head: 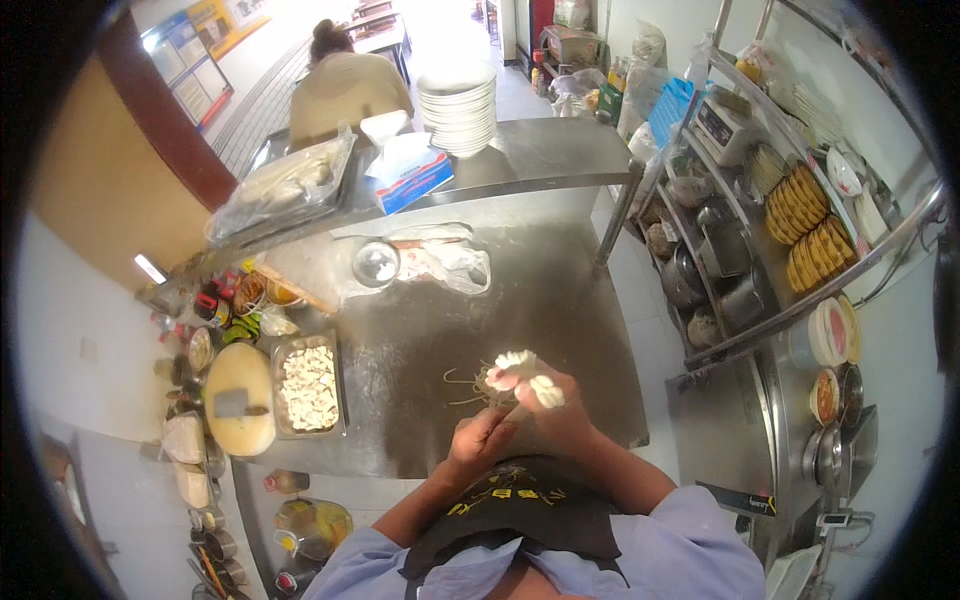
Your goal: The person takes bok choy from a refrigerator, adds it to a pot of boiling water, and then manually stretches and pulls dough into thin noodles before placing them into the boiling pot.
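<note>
My right hand (562, 412) is closed around pale dough (546, 391), whose thick, ridged ends bulge out between and above the fingers. Close beside it, my left hand (478, 439) is curled, and a pale strip of dough runs from its fingers toward the right hand. The exact grip of the left fingers is partly hidden. Thin noodle strands (469, 384) fan out just beyond both hands, over the steel worktable (405, 352). Some strands curl at their loose ends. Both hands are near the table's front edge, in front of my dark apron (517, 495).
Left on the table are a steel tray of pale cubes (309, 386) and a round board (240, 439) bearing a cleaver (231, 403). A metal bowl (376, 264) stands at the back. Stacked plates (457, 105) occupy the raised shelf; a person (345, 90) sits beyond. A rack (709, 300) stands right.
</note>
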A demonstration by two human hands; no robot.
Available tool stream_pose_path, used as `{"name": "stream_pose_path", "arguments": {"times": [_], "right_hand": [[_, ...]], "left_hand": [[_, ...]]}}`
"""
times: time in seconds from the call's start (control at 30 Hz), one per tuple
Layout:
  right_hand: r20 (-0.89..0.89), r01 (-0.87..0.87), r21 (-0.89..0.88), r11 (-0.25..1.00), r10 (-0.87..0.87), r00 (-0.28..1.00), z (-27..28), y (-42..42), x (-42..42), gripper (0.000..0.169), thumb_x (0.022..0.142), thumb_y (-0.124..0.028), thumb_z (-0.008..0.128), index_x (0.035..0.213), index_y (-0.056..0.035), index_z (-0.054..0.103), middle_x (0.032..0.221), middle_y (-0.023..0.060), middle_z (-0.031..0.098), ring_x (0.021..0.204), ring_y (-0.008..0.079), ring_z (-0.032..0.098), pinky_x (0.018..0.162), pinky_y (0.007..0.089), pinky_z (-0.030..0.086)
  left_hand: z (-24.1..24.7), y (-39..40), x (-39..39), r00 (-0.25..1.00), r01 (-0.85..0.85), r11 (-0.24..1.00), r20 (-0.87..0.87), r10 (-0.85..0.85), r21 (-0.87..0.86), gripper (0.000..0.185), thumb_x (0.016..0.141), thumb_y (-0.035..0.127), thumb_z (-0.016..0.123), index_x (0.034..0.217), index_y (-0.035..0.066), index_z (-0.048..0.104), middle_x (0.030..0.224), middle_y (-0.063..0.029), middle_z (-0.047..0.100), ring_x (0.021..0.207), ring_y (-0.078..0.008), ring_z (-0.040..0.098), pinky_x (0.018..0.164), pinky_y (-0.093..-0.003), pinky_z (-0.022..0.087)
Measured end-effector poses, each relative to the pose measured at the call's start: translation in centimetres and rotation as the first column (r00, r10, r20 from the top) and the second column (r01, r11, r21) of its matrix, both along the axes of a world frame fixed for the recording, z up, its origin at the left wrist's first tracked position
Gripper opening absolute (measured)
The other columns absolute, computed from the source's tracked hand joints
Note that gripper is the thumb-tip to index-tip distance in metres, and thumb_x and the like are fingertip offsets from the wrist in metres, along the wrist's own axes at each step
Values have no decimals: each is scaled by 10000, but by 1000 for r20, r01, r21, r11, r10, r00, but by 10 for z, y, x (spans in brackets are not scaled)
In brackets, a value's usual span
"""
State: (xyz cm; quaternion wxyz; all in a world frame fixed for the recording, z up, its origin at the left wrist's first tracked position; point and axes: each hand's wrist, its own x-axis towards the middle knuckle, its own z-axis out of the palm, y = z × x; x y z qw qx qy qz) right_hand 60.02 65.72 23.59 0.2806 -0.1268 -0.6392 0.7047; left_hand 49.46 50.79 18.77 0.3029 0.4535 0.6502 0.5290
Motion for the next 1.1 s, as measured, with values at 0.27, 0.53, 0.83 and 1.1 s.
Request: {"name": "stream_pose_path", "arguments": {"times": [0.27,0.53,0.83,1.1], "right_hand": [[-21,-110,627,771,158,987,-8,2,-20,296,878,-150,715,1160,-92,649,1152,180,671,1033,355,655,895,429,517],[175,-223,608,762,145,974,8,5,-20,254,860,-83,719,1107,-55,663,1157,171,675,1055,341,650,896,413,524],[159,-186,507,841,121,980,-10,4,-19,228,861,-23,701,1088,-41,680,1169,169,667,1078,295,646,915,375,517],[99,-254,632,732,249,963,-26,15,-41,254,956,-194,642,1157,-43,683,1256,165,647,1152,289,627,959,403,502]], "left_hand": [[26,5,-10,977,-95,983,205,61,160,181,921,-16,590,1083,-6,670,1020,-86,687,942,-141,631,835,-280,493],[6,14,-18,971,-211,952,-61,229,223,216,839,45,629,1047,23,683,998,-129,693,925,-270,676,833,-351,517],[-238,-92,-81,920,-339,844,-333,206,-415,182,847,163,608,883,14,704,897,-197,671,873,-381,639,768,-461,505],[8,-7,-42,966,-158,987,210,149,24,164,905,113,633,1030,26,696,820,-81,666,760,-107,617,691,-297,514]]}}
